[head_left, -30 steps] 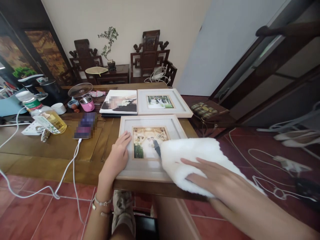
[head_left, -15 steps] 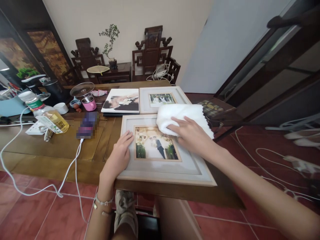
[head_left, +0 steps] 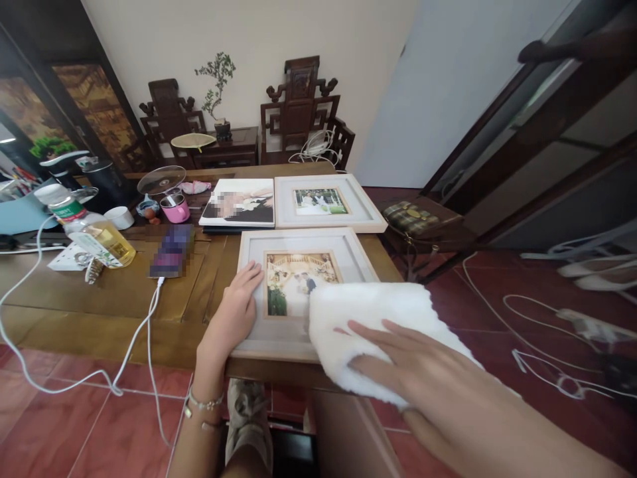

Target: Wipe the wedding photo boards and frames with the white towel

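Note:
A light wooden picture frame (head_left: 293, 342) with a photo of a couple lies flat at the table's front edge. My left hand (head_left: 239, 302) grips its left border, fingers over the top. My right hand (head_left: 398, 352) holds a folded white cloth (head_left: 373, 302) against the frame's lower right part, the thumb tucked into the fold. The cloth hides the right side of the photo and the frame's lower right corner. Behind it lies a second picture frame (head_left: 365, 209), and left of that a white photo panel (head_left: 263, 189) rests on something dark.
On the table (head_left: 213, 265) at the left are a phone (head_left: 172, 252) on a white cable, a bottle of yellow liquid (head_left: 107, 239), a pink cup (head_left: 176, 209) and a glass lid (head_left: 162, 179). A plaid bag (head_left: 411, 216) sits beyond the right edge. Cables (head_left: 547, 365) trail over the floor.
My right hand has swept the cloth down and toward me, from the frame's upper right to its lower right. The back frame now shows fully. My left hand stays on the border.

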Motion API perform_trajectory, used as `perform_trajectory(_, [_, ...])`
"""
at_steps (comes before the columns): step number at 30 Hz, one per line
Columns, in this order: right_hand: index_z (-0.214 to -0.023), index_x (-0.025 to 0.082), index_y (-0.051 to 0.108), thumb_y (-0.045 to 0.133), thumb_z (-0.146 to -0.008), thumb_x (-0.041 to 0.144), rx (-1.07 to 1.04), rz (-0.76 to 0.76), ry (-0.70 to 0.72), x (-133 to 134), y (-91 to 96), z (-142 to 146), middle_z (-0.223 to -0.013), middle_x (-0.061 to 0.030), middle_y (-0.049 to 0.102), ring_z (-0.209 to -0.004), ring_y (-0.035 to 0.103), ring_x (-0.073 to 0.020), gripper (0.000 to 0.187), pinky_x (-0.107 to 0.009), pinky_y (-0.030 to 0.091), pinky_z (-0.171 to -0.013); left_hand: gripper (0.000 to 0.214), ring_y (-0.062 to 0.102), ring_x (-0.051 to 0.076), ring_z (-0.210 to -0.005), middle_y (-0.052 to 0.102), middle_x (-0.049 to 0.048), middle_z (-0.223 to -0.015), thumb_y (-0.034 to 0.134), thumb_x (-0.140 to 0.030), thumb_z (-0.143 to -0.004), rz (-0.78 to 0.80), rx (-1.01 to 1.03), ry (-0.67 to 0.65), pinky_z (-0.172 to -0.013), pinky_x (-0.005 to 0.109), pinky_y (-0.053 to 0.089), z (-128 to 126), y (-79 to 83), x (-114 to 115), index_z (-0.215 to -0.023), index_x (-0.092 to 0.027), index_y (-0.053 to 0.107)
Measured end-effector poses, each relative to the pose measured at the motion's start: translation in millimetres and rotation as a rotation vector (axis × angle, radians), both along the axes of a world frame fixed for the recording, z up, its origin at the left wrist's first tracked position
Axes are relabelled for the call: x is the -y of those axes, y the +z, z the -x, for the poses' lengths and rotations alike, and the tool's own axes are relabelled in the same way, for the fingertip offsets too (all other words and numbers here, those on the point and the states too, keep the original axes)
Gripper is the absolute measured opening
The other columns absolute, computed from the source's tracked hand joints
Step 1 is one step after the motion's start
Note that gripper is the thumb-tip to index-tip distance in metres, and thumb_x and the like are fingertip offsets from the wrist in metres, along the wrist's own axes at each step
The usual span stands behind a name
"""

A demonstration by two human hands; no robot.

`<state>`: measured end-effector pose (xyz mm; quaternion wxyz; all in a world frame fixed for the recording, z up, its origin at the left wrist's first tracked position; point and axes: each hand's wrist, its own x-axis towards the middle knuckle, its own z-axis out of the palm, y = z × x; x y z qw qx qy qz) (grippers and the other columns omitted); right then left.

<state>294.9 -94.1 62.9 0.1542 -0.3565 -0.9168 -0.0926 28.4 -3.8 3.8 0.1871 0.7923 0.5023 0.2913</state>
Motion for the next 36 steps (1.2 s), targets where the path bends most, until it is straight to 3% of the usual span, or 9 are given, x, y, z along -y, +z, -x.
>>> perform_trajectory(3, [-0.093, 0.027, 0.068, 0.042, -0.051, 0.002, 0.030, 0.040, -0.054, -20.1, -6.5, -1.8, -0.114, -0.0080, 0.071, -0.104, 0.067, -0.0241, 0.056, -0.042, 0.056, -0.089, 0.059, 0.034, 0.022, -0.142, 0.049, 0.0130, -0.145, 0.034, 0.003, -0.082, 0.000, 0.003, 0.000, -0.117, 0.053, 0.027, 0.7, -0.5, 0.0, -0.134, -0.016, 0.053])
perform_trajectory(8, [-0.107, 0.015, 0.066, 0.043, -0.061, 0.001, 0.085, 0.064, -0.176, -86.5, -27.7, -10.1, -0.132, -0.0215, 0.058, -0.120, 0.057, -0.0287, 0.053, -0.051, 0.044, -0.102, 0.059, 0.033, 0.022, -0.143, 0.048, 0.0134, -0.146, 0.033, 0.003, -0.082, 0.019, -0.007, -0.005, -0.117, 0.052, 0.027, 1.4, 0.5, 0.4, -0.135, -0.015, 0.051])
perform_trajectory(12, [-0.114, 0.010, 0.063, 0.047, -0.069, 0.002, 0.060, 0.039, -0.198, -134.1, -36.1, -11.0, -0.133, -0.0240, 0.056, -0.130, 0.048, -0.0288, 0.049, -0.051, 0.035, -0.108, 0.059, 0.032, 0.022, -0.143, 0.046, 0.0144, -0.147, 0.033, 0.003, -0.081, 0.042, 0.007, -0.003, -0.118, 0.052, 0.026, 1.0, 1.4, 1.4, -0.135, -0.013, 0.050])
perform_trajectory(15, [-0.114, 0.010, 0.063, 0.048, -0.073, 0.005, 0.030, 0.025, -0.220, -146.6, -38.0, -7.5, -0.131, -0.0238, 0.058, -0.130, 0.047, -0.0297, 0.044, -0.052, 0.035, -0.107, 0.059, 0.033, 0.022, -0.143, 0.047, 0.0138, -0.147, 0.034, 0.003, -0.081, 0.040, 0.032, 0.003, -0.118, 0.052, 0.026, 0.8, 1.3, 1.5, -0.135, -0.014, 0.051])
perform_trajectory(18, [-0.112, 0.011, 0.064, 0.045, -0.069, 0.000, 0.046, 0.027, -0.185, -133.7, -39.2, -4.1, -0.130, -0.0221, 0.059, -0.129, 0.049, -0.0290, 0.048, -0.053, 0.034, -0.108, 0.060, 0.034, 0.022, -0.142, 0.047, 0.0140, -0.146, 0.034, 0.004, -0.080, 0.037, 0.042, 0.008, -0.117, 0.052, 0.026, 0.8, 1.0, 1.0, -0.135, -0.015, 0.051])
perform_trajectory(22, [-0.106, 0.016, 0.066, 0.046, -0.065, 0.000, 0.051, 0.072, -0.094, -89.5, -35.2, -4.2, -0.129, -0.0174, 0.061, -0.128, 0.050, -0.0285, 0.049, -0.054, 0.037, -0.107, 0.062, 0.032, 0.022, -0.143, 0.045, 0.0144, -0.148, 0.033, 0.005, -0.079, 0.047, 0.014, 0.019, -0.118, 0.052, 0.026, 0.6, 1.6, 0.8, -0.136, -0.013, 0.049])
perform_trajectory(29, [-0.103, 0.026, 0.068, 0.042, -0.058, -0.001, 0.003, 0.158, 0.016, -10.4, -3.2, -6.6, -0.126, -0.0073, 0.065, -0.121, 0.057, -0.0262, 0.059, -0.046, 0.050, -0.098, 0.059, 0.032, 0.023, -0.143, 0.045, 0.0154, -0.147, 0.031, 0.004, -0.080, 0.065, -0.013, 0.025, -0.118, 0.052, 0.026, -0.8, 4.2, 2.1, -0.135, -0.009, 0.050])
perform_trajectory(32, [-0.105, 0.028, 0.068, 0.043, -0.056, 0.000, 0.002, 0.169, 0.004, -5.8, -2.3, -3.3, -0.127, -0.0063, 0.064, -0.119, 0.059, -0.0274, 0.062, -0.045, 0.054, -0.094, 0.060, 0.032, 0.022, -0.143, 0.046, 0.0146, -0.147, 0.031, 0.005, -0.079, 0.063, -0.010, 0.027, -0.118, 0.051, 0.026, -1.5, 5.0, 2.3, -0.134, -0.010, 0.051])
perform_trajectory(36, [-0.102, 0.021, 0.068, 0.043, -0.064, 0.002, 0.033, 0.113, -0.072, -39.0, -21.0, -2.8, -0.128, -0.0139, 0.063, -0.117, 0.059, -0.0289, 0.049, -0.048, 0.052, -0.094, 0.058, 0.033, 0.023, -0.143, 0.046, 0.0153, -0.146, 0.031, 0.005, -0.080, 0.062, -0.010, 0.025, -0.118, 0.053, 0.026, -1.7, 4.5, 2.9, -0.132, -0.010, 0.052])
